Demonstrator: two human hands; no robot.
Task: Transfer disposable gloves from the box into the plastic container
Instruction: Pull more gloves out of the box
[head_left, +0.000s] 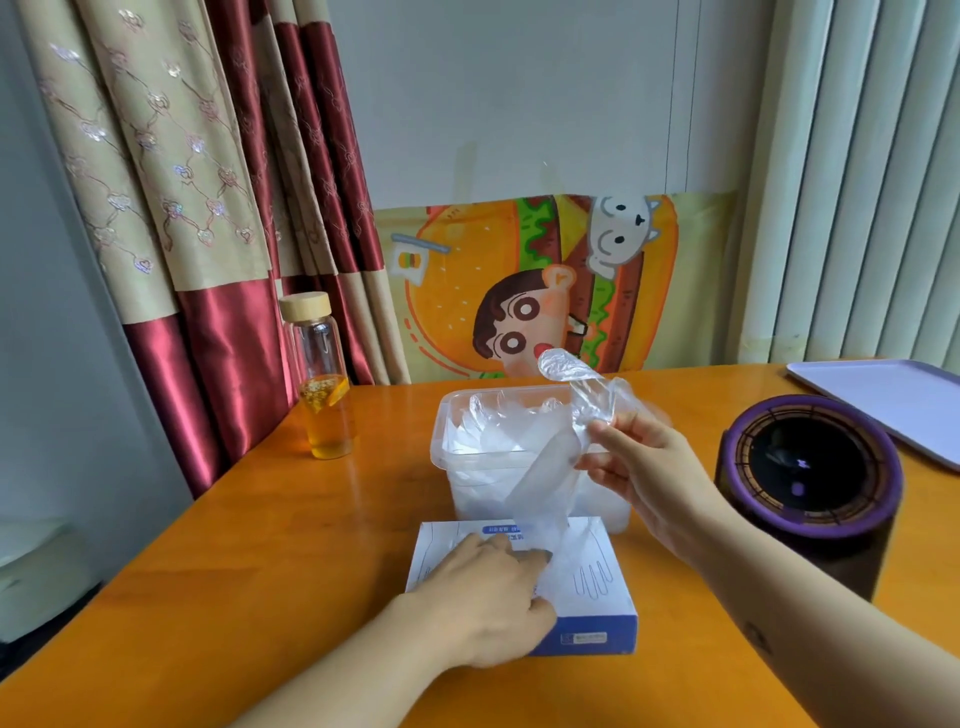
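One filmy glove (550, 467) pinched in right hand (639, 467) fingertips over plastic container (457, 452) mid-table (260, 519), tail trailing into box (597, 587) toward near edge; left hand (488, 592) flat, pressing box down; likely feather-light, limp, slippery; best pinched at cuff.

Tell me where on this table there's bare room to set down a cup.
Widest bare tabletop: left of the glove box, from the bottle to the near edge. A narrower patch sits between the forearms. Crowded: the centre, with box and plastic container, and the right, with purple cylinder and tray.
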